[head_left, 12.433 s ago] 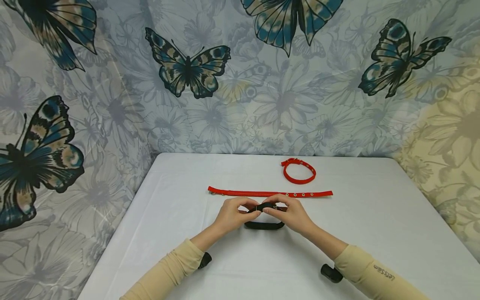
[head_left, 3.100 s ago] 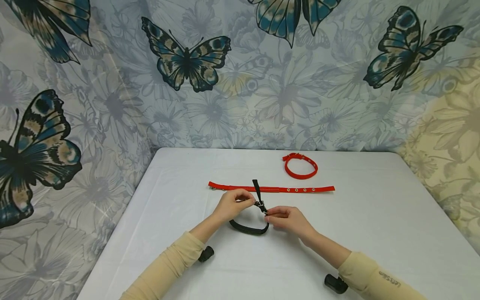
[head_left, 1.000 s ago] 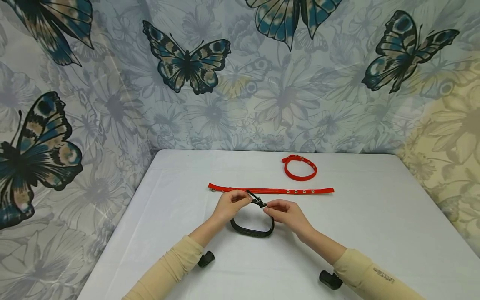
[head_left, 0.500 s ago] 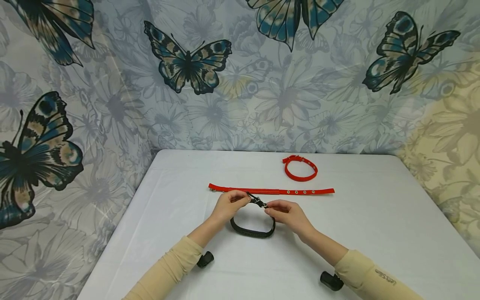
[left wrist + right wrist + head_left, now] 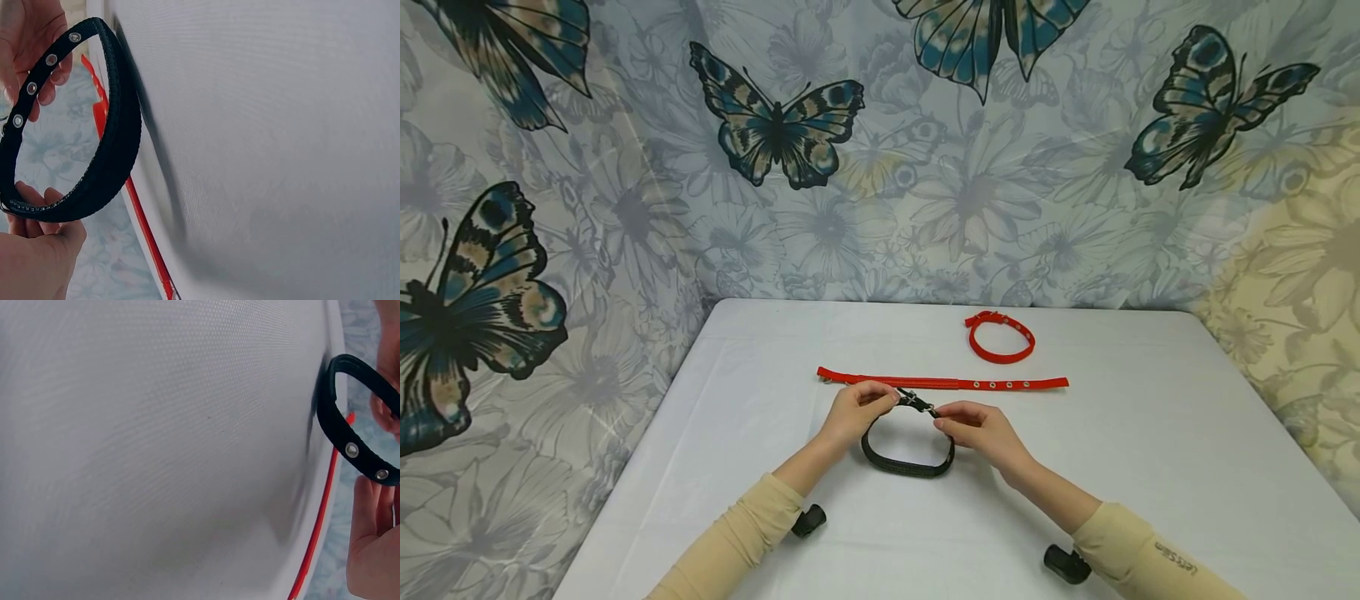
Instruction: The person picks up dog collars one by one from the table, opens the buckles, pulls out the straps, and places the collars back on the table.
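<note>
A black pet collar (image 5: 908,469) is bent into a ring just above the white table, its metal buckle (image 5: 912,398) at the far side between both hands. My left hand (image 5: 857,412) pinches the strap left of the buckle with thumb and fingers. On the other side, my right hand (image 5: 981,433) pinches the strap near the metal ring beside the buckle. Several metal eyelets show along the collar (image 5: 122,137) in the left wrist view. The right wrist view has the right hand (image 5: 375,550) under the strap. The strap's free end is partly hidden by the left fingers.
A red collar (image 5: 943,383) lies stretched flat just beyond the hands. Farther back, a second red collar (image 5: 1002,358) lies buckled in a ring. The white table (image 5: 1150,442) ends at a butterfly-patterned cloth (image 5: 820,242). Black wrist cameras hang below the sleeves.
Earlier both hands met at the buckle; then the strap's end stood upright through it. Now that end lies down toward the left hand. The right hand has shifted slightly right and the ring looks wider.
</note>
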Tool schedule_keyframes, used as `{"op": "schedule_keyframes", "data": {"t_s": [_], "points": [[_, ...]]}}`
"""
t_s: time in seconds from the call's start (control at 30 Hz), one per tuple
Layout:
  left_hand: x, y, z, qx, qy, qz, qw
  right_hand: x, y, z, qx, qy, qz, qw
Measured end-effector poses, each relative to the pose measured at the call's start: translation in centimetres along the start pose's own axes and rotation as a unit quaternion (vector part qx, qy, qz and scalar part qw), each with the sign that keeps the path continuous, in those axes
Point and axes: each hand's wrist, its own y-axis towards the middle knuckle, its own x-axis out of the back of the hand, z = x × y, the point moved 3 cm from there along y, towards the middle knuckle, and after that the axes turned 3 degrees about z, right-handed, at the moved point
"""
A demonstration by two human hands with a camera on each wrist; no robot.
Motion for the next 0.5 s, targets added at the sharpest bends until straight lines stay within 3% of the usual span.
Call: {"op": "schedule_keyframes", "data": {"t_s": [0.5], "points": [[-0.46, -0.13, -0.25, 0.011, -0.016, 0.014, 0.9997, -0.57, 0.54, 0.37, 0.009, -0.005, -0.012, 0.9999]]}}
